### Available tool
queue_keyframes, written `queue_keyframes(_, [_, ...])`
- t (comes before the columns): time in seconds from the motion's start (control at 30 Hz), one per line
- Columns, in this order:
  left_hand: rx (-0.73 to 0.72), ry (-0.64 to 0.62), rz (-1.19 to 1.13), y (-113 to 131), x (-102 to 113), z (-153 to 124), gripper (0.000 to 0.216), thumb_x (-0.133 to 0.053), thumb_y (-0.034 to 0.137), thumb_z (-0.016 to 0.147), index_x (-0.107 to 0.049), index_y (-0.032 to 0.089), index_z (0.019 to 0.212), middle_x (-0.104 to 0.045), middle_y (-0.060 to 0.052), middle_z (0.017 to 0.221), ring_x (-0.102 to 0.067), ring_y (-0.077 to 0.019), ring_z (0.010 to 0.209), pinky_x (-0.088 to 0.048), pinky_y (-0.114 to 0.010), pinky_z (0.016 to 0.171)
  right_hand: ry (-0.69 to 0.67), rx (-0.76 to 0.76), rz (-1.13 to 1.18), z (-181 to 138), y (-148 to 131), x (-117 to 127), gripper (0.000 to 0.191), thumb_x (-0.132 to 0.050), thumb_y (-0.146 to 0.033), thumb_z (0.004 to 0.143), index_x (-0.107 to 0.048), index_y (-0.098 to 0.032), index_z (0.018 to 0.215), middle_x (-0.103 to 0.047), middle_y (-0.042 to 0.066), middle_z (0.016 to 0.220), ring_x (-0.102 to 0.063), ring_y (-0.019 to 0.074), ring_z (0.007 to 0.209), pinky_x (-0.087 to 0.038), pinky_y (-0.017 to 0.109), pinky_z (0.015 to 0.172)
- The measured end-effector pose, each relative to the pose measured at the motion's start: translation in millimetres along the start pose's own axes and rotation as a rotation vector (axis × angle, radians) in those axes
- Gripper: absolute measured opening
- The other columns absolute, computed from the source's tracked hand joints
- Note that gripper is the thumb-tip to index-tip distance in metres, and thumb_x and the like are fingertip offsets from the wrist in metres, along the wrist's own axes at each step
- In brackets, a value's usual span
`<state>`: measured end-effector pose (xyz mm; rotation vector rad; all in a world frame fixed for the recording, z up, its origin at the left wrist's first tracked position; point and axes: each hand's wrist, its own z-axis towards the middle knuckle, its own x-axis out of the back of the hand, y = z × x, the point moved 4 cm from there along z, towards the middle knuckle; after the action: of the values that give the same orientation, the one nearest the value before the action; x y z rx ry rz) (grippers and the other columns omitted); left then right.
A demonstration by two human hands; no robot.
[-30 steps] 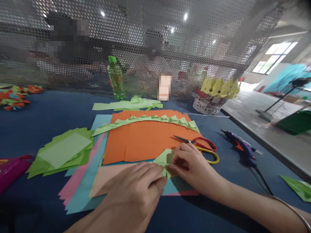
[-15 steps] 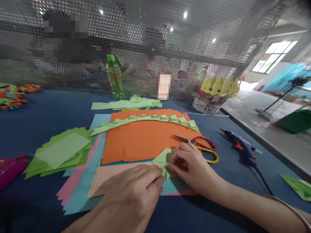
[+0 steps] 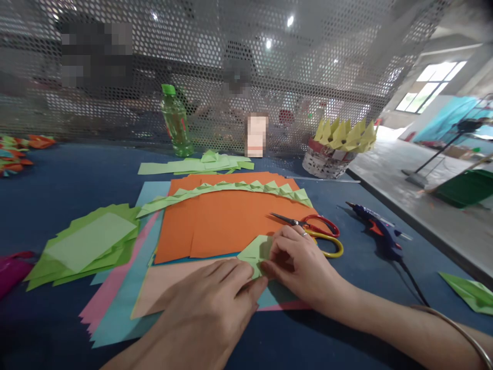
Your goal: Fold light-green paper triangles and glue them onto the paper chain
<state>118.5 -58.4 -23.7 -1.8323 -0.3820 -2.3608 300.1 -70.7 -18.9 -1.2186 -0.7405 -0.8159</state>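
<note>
A small light green paper [image 3: 256, 250], partly folded, lies over the front of the paper stack between my hands. My right hand [image 3: 298, 262] pinches its right side between thumb and fingers. On its lower left edge my left hand [image 3: 219, 293] is closed, thumb and fingers pressed together; the fingertips partly hide the fold. Beneath are orange sheets [image 3: 227, 221], with pink and blue sheets sticking out at the left. A green strip with folded points [image 3: 223, 187] curves across the orange. Scissors [image 3: 319, 231] with red and yellow handles lie just beyond my right hand.
Green paper sheets [image 3: 90, 241] are piled at left beside a magenta object [image 3: 13, 272]. A glue gun [image 3: 379, 231] with its cord lies at right. Behind stand a green bottle [image 3: 177, 123], green strips [image 3: 192, 165] and a basket with yellow points [image 3: 331, 156], before a perforated metal screen [image 3: 215, 61].
My left thumb has shifted slightly right along the paper's lower edge, towards my right hand. The right hand keeps its pinch. The whole view has drifted a little.
</note>
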Motion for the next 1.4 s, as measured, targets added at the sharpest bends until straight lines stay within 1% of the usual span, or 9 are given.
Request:
queue_keyframes(0.17, [0.02,-0.008,-0.023,1.3,0.3,1.5,0.027,-0.039,0.012,0.098,-0.062,0.017,0.112,-0.059,-0.006,0.095,-0.059,-0.0231,0.088,-0.053,-0.04,0.078,-0.003,0.005,-0.005,0.0,-0.4,0.1,0.022,-0.077,-0.024,0.084,-0.058,-0.02,0.072,-0.06,0.002,0.086,-0.051,0.0213,0.088,-0.04,0.035,0.077])
queue_keyframes(0.27, [0.032,0.012,-0.018,0.6,3.2,2.5,0.025,-0.038,0.013,0.1,-0.062,0.018,0.107,-0.058,-0.006,0.093,-0.058,-0.0222,0.086,-0.051,-0.038,0.077,-0.005,0.008,-0.007,0.4,-0.9,0.7,0.022,-0.077,-0.023,0.084,-0.058,-0.02,0.072,-0.06,0.001,0.085,-0.051,0.0211,0.087,-0.04,0.036,0.077])
queue_keyframes(0.37, [0.02,0.019,-0.029,0.6,4.5,3.4,0.025,-0.039,0.013,0.1,-0.061,0.018,0.109,-0.058,-0.005,0.093,-0.058,-0.0225,0.084,-0.05,-0.038,0.075,-0.012,0.005,-0.016,0.6,-1.3,1.4,0.022,-0.076,-0.023,0.084,-0.058,-0.02,0.072,-0.06,0.002,0.085,-0.051,0.0213,0.087,-0.039,0.035,0.076])
queue_keyframes(0.57, [0.043,-0.017,-0.039,0.9,2.7,3.5,0.023,-0.038,0.012,0.099,-0.06,0.018,0.105,-0.059,-0.005,0.097,-0.058,-0.0236,0.089,-0.049,-0.04,0.078,-0.018,0.01,-0.014,0.4,-0.3,1.9,0.021,-0.076,-0.023,0.085,-0.058,-0.02,0.074,-0.06,0.002,0.086,-0.052,0.0211,0.086,-0.039,0.035,0.075])
queue_keyframes(0.83, [0.069,-0.075,-0.051,1.7,4.4,3.7,0.031,-0.035,0.013,0.099,-0.062,0.02,0.113,-0.062,-0.005,0.096,-0.059,-0.0249,0.087,-0.05,-0.042,0.077,-0.01,0.019,0.009,0.9,-0.1,3.5,0.022,-0.076,-0.024,0.085,-0.057,-0.021,0.075,-0.061,0.003,0.088,-0.052,0.0226,0.09,-0.041,0.037,0.077])
queue_keyframes(0.97, [0.067,-0.045,-0.046,0.0,5.0,4.7,0.029,-0.035,0.014,0.099,-0.063,0.02,0.107,-0.064,-0.005,0.099,-0.06,-0.0248,0.088,-0.051,-0.041,0.078,0.009,0.024,0.033,0.0,3.0,5.6,0.023,-0.076,-0.014,0.081,-0.055,-0.021,0.087,-0.063,0.002,0.096,-0.054,0.0219,0.093,-0.041,0.04,0.085])
queue_keyframes(1.07, [0.072,-0.01,-0.048,-0.8,5.3,3.6,0.032,-0.034,0.014,0.1,-0.064,0.02,0.109,-0.065,-0.006,0.101,-0.06,-0.025,0.089,-0.051,-0.041,0.077,-0.002,0.041,0.049,-0.9,7.1,7.0,0.026,-0.071,-0.007,0.08,-0.054,-0.022,0.094,-0.064,0.002,0.1,-0.055,0.022,0.097,-0.041,0.042,0.09])
queue_keyframes(1.23, [0.07,0.027,-0.06,0.3,7.1,2.1,0.033,-0.034,0.016,0.101,-0.065,0.021,0.108,-0.067,-0.007,0.102,-0.062,-0.0247,0.088,-0.052,-0.041,0.075,-0.008,0.057,0.073,-1.6,13.3,10.0,0.029,-0.062,-0.001,0.079,-0.055,-0.022,0.097,-0.064,0.004,0.103,-0.055,0.0231,0.1,-0.042,0.042,0.092])
queue_keyframes(1.4, [0.062,0.06,-0.028,0.8,9.6,3.2,0.032,-0.035,0.017,0.101,-0.067,0.02,0.103,-0.068,-0.007,0.101,-0.062,-0.0248,0.086,-0.051,-0.04,0.072,-0.009,0.067,0.07,-1.7,9.7,10.7,0.029,-0.06,0.0,0.079,-0.055,-0.021,0.097,-0.065,0.004,0.102,-0.056,0.0223,0.1,-0.042,0.043,0.094])
